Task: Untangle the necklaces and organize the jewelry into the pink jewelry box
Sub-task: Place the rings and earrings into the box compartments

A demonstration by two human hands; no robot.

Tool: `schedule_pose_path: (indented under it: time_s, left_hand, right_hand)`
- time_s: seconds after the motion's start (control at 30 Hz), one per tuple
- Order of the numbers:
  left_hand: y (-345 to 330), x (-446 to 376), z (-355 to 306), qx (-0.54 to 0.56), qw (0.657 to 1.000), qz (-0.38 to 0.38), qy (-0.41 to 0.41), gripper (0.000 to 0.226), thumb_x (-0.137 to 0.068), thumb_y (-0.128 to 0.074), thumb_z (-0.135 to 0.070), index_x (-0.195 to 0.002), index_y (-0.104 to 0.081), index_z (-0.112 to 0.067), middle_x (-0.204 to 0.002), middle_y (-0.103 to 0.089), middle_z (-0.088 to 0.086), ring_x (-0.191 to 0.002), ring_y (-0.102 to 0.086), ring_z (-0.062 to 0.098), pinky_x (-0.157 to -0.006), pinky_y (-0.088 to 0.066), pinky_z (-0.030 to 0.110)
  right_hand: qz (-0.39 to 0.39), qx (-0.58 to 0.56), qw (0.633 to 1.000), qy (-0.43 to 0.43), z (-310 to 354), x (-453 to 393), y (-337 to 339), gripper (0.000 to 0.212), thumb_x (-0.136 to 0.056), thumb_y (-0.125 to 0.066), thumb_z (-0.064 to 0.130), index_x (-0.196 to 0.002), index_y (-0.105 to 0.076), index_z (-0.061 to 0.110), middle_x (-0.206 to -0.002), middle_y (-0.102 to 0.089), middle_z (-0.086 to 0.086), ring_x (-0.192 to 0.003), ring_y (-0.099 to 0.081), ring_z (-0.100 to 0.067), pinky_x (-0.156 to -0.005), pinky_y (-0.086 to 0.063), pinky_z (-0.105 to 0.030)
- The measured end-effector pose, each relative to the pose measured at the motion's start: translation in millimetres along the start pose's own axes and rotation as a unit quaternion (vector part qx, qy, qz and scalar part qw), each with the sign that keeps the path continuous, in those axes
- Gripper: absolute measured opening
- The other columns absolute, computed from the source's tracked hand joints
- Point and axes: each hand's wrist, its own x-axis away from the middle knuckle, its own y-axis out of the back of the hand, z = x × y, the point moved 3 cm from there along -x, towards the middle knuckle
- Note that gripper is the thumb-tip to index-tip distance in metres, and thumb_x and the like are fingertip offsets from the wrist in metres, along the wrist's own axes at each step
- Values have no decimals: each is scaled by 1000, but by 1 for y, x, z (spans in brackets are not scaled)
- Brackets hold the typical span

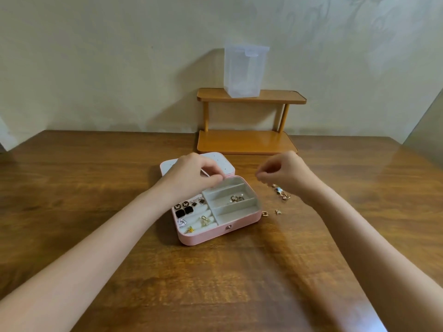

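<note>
Gold, too fine to make out, may run between our two sets of fingertips, but no chain shows clearly, so we cannot tell what, if anything, they hold. Our right hand (285, 172) hovers above the table with thumb and fingers drawn together in a pinch, and our left hand (191, 174) curls its fingers by the far edge of the pink box (236, 222), close to the back wall of the grey compartments (230, 200). Whether the left fingers pinch something or only rest on the rim, we cannot tell

Just below the right hand, a small tangle of jewelry (281, 192) lies on the table, right of the box and apart from it. Nearer to us, two little gold pieces (271, 213) sit just beside the box's right corner. Inside the box, earrings (185, 209) fill the ring rolls on the left, and one gold piece (236, 198) already lies in the middle grey compartment. The lid (215, 164) lies open behind, partly under our left hand

To do this step well, we judge it best to keep both pinches light and draw the hands apart slowly, so that any knot loosens instead of tightening. We lift only enough to let the pendant hang free, and we lower each freed piece into an empty compartment, far end first, so it coils without crossing itself. The wooden table (96, 188) is slick, so loose pieces could slide if brushed by a wrist
</note>
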Motion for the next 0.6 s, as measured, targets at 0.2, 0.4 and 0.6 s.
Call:
schedule_pose_path:
  time_s: [0.2,0.4,0.6]
  left_hand:
    - [14,9,-2,170,985,3,42,8,-82,-68,-14,-83,-72,-22,-78,-72,-6,-69,-65,-1,-63,-53,12]
    - [23,24,17,185,978,-4,94,7,-80,-72,-15,-78,-73,-22,-67,-71,-10,-67,-66,1,-61,-50,13]
    - [37,32,27,198,973,-45,114,4,-79,-72,-15,-77,-72,-18,-71,-72,-4,-66,-65,4,-62,-54,15]
  right_hand:
    - [96,-166,980,48,54,6,-17,9,-85,-64,6,-79,-71,9,-81,-69,-7,-72,-60,-11,-68,-52,-20]
    - [113,-253,961,13,59,7,-43,8,-83,-67,7,-76,-70,4,-75,-67,-2,-72,-62,-11,-71,-53,-18]
    - [97,-297,950,10,75,4,-54,7,-83,-68,10,-80,-70,3,-86,-69,-8,-82,-65,-15,-81,-55,-26]
